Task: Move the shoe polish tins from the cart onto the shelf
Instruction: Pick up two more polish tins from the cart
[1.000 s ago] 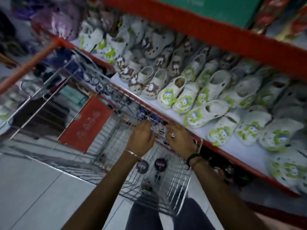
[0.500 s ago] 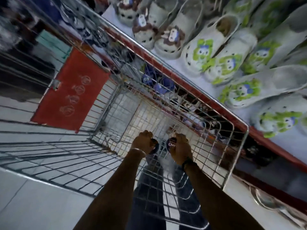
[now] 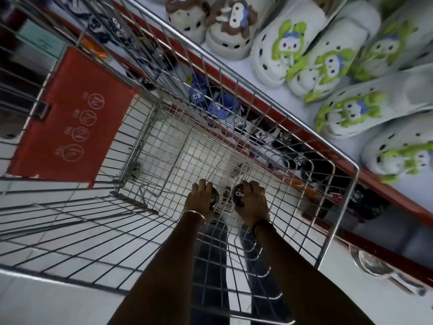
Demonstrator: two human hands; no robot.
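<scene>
Shiny metal wire cart [image 3: 276,109], glossy dark tins [image 3: 237,194], glossy floor tiles [image 3: 46,301]

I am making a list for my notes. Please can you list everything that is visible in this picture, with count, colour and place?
tins: two, dark, at the cart bottom, one under each hand
cart: one, silver wire, centre
red panel: one, on the cart, left
shelf: one, pale top with red edge, right
clogs: many, white with green or brown figures, on the shelf
floor: pale tiles, below
left hand: one, closed on a tin
right hand: one, closed on a tin
</scene>
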